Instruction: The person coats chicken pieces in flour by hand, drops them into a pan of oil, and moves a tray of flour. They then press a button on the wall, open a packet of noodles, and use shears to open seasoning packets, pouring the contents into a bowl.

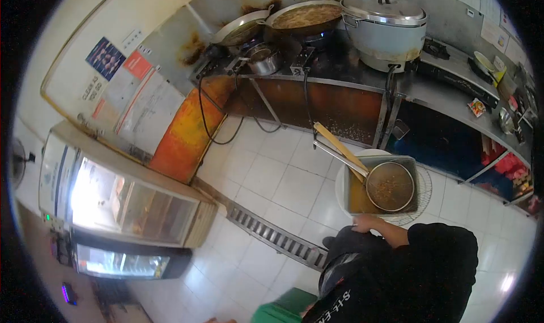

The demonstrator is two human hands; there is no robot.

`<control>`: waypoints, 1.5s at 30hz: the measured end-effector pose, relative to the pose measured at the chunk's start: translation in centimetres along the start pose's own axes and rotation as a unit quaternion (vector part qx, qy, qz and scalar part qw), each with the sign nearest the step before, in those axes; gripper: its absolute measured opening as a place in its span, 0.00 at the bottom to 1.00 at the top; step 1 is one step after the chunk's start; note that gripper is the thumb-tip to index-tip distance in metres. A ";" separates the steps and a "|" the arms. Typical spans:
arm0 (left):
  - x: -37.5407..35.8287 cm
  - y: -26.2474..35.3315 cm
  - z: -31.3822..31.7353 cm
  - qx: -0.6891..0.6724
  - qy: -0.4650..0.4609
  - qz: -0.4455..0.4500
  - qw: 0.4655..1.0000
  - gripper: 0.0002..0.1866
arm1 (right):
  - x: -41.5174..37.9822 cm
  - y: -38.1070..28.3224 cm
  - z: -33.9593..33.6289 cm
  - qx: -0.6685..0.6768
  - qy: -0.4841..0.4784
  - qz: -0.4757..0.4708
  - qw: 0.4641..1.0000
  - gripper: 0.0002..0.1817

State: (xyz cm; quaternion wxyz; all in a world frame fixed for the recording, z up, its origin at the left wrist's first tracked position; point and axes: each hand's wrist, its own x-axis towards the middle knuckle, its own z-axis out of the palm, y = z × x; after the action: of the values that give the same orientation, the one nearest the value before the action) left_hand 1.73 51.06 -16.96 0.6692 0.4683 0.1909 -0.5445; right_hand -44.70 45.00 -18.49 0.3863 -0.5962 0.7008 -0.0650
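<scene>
A grey, rectangular tub (419, 178) with rounded corners stands on the tiled floor (280, 187), beyond the right hand (365, 223), and holds cloudy, yellow-brown liquid. Across it lies a round fine-mesh strainer (390, 187), its metal rim circling brown crumbs; beside its long handle slants a flat wooden stick (340, 147). A wire basket (426, 195) of open mesh curves out around the tub's side. The right grip is near the tub's edge, over dark cloth; whether it is clenched or merely resting cannot be told. Only a sliver of what seems the left hand (220, 321) shows at the bottom edge, its grip unreadable, near a smooth green container (286, 306). A slotted metal drain (275, 235) crosses the floor. Farther off, the steel bench (334, 68) carries a wide, blackened wok (306, 18) of brown liquid and a bulky, metal-lidded cooker (385, 34).
</scene>
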 end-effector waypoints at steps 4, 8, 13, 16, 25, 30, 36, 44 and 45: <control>6.5 1.4 7.9 0.046 0.041 -0.002 0.998 0.18 | 11.3 -9.0 -8.8 0.040 0.014 -0.035 0.998 0.19; 13.0 2.2 14.7 0.058 0.066 -0.007 0.996 0.20 | 21.3 -12.6 -18.9 0.117 0.169 -0.039 0.978 0.20; 22.8 4.6 23.0 0.024 0.065 0.010 0.998 0.23 | 39.7 -9.8 -27.8 0.360 0.323 0.026 0.875 0.11; 30.2 5.8 30.7 -0.028 0.006 -0.002 1.000 0.26 | 45.5 -9.7 -35.5 0.517 0.373 0.097 0.764 0.10; 43.3 0.4 65.2 0.070 -0.015 0.013 0.997 0.30 | 63.0 1.5 -47.2 0.505 0.562 0.254 0.603 0.20; 50.2 -4.6 69.8 0.125 0.094 -0.053 0.986 0.30 | 64.9 -1.5 -49.0 0.573 0.637 0.210 0.470 0.24; 51.7 -9.4 78.1 0.120 0.166 -0.098 0.974 0.23 | 65.1 3.0 -45.1 0.476 0.683 0.317 0.454 0.24; 57.3 -18.7 100.5 0.179 0.035 -0.150 0.972 0.24 | 63.1 2.1 -44.9 0.619 0.704 0.176 0.300 0.21; 60.4 -19.5 101.9 0.204 0.010 -0.163 0.965 0.25 | 62.6 4.0 -43.9 0.620 0.705 0.166 0.300 0.21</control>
State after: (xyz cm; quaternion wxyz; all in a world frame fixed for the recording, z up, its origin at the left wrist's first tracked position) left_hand -21.73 -66.61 -21.58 0.4598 0.5630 0.1561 -0.6687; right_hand -74.43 -25.52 -19.32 0.0023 0.2226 0.5414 -0.8107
